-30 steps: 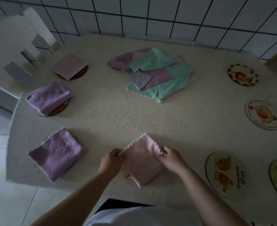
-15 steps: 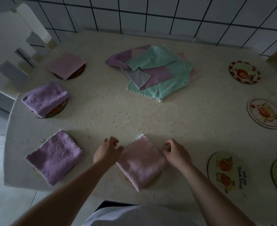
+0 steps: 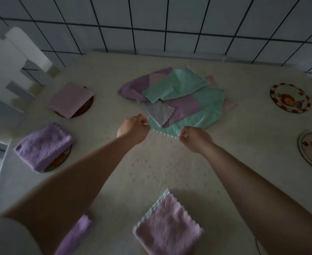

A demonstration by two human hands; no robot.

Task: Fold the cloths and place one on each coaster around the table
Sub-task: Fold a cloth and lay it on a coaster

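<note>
While arms reach forward | hands (image 3: pixel 165 132) pinch green cloth (image 3: pixel 204 115) edge

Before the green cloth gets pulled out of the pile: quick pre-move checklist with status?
1. Left hand pinches the near edge of the mint-green scalloped microfibre cloth: ok.
2. Right hand pinches the same edge further along: ok.
3. Green cloth free to slide: not ok, a small grey scalloped cloth and a purple cloth lie on it.
4. Bare round picture coaster available at the far right: ok.
5. Folded pink cloth at the near edge sits on its coaster: cannot tell, the coaster is hidden.
</note>
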